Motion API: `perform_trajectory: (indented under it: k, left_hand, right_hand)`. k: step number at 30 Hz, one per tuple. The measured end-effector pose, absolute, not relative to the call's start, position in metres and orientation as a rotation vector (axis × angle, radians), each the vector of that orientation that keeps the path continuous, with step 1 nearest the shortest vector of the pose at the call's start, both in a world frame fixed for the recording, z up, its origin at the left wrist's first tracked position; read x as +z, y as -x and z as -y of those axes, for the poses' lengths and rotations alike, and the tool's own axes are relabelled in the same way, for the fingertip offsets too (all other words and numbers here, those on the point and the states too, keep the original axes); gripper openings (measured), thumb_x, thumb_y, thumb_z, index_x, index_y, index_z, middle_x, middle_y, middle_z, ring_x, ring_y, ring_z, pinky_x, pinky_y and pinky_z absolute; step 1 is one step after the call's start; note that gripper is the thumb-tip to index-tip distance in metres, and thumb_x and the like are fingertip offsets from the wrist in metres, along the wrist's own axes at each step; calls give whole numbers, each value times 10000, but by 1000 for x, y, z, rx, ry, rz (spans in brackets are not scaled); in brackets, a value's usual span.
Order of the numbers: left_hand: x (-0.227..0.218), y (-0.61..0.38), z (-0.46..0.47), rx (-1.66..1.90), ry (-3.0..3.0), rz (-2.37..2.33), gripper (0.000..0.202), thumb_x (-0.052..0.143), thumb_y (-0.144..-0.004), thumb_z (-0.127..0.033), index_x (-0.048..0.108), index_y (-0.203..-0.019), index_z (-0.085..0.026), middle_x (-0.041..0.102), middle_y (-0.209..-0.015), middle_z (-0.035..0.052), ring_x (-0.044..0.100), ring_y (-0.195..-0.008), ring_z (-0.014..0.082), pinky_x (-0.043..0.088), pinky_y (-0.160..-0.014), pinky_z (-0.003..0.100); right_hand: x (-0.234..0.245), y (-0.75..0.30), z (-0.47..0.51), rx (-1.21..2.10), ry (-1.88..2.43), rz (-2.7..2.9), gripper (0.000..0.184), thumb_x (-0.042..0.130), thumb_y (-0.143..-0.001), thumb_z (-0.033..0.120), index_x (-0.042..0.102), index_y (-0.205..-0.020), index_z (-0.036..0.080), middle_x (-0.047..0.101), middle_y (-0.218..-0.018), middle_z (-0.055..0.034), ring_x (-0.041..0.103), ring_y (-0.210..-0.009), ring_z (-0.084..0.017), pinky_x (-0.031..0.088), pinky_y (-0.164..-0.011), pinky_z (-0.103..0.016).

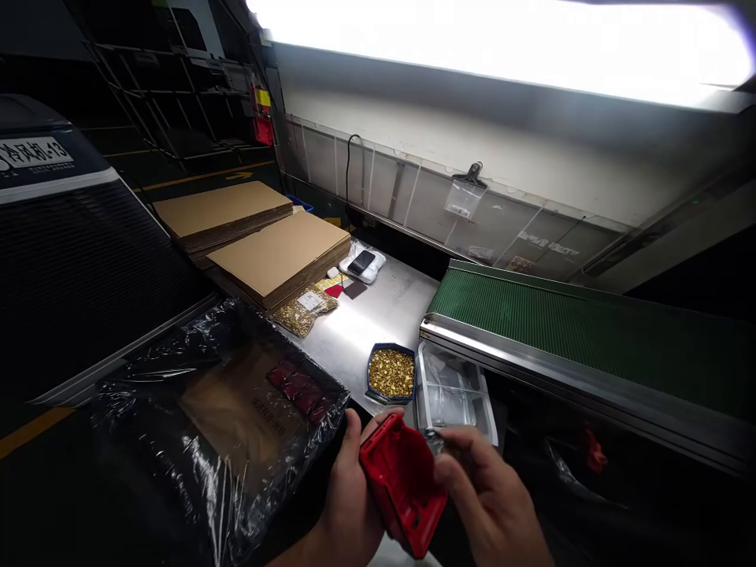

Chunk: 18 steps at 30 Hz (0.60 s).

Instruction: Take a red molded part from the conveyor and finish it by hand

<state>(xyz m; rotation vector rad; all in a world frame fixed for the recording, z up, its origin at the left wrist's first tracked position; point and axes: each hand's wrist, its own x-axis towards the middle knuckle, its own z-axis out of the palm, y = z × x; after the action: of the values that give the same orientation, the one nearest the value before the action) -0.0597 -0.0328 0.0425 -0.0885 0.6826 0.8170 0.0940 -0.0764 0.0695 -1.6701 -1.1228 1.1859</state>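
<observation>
The left hand (pixel 348 504) grips a red plastic case (pixel 402 484) with curled fingers, while the right hand (pixel 490 496) pinches a small silvery piece (pixel 434 441) at the case's edge, and a blue tin of gold-coloured bits (pixel 390 374) sits just beyond those fingers on the steel table (pixel 378 315).

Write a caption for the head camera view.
Left hand grips a red plastic case; right hand pinches a small grey part.
</observation>
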Motion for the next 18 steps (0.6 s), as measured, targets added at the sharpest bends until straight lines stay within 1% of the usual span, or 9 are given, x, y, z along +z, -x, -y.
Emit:
perform_trajectory:
  k: [2,4,7,10,15,17,18]
  left_hand:
    - [41,60,32,797,84,-675,709,393,-903,-735,590,-1219,-132,706,-921,142,681,-864,297,520,-807,399]
    - [42,60,32,756,64,-701,726,355,-908,-740,587,-1201,-117,703,-889,145,683,-834,296,519,-785,387]
    - [47,62,32,690,43,-742,736,310,-920,-731,572,-1200,-103,703,-885,157,684,-801,296,522,-731,372]
    - [52,61,32,659,41,-753,726,298,-931,-715,581,-1187,-98,703,-909,162,686,-807,295,526,-710,364]
    - [53,57,32,604,94,-785,665,351,-931,-700,647,-1046,-117,694,-808,129,689,-811,281,534,-747,361]
    - [52,56,32,614,99,-769,646,368,-929,-699,654,-989,-123,691,-800,122,688,-815,279,536,-776,370]
    - [51,56,32,623,99,-754,638,371,-932,-695,653,-991,-125,693,-810,120,688,-822,278,536,-787,373]
  right_hand:
    - [77,-85,76,1258,1614,1337,299,568,-905,511,654,-1020,249,665,-736,-12,566,-621,-174,415,-577,-287]
    - [79,-77,73,1227,1606,1511,270,540,-923,479,658,-991,245,692,-780,-21,587,-650,-174,412,-598,-292]
    - [77,-75,68,1131,1637,1696,240,516,-943,437,643,-1009,245,708,-849,-33,615,-707,-181,422,-626,-297]
    - [75,-80,65,1092,1657,1816,233,484,-966,423,628,-1022,247,699,-863,-33,627,-728,-184,427,-635,-302]
    - [74,-82,65,1076,1620,1870,215,487,-974,406,620,-1056,258,703,-904,-29,649,-762,-185,437,-648,-301]
    - [74,-80,64,1080,1614,1869,214,486,-975,404,616,-1062,259,700,-918,-27,653,-777,-185,441,-662,-302]
    - [74,-80,64,1082,1617,1868,214,482,-976,406,617,-1051,258,697,-913,-25,652,-776,-183,439,-660,-302]
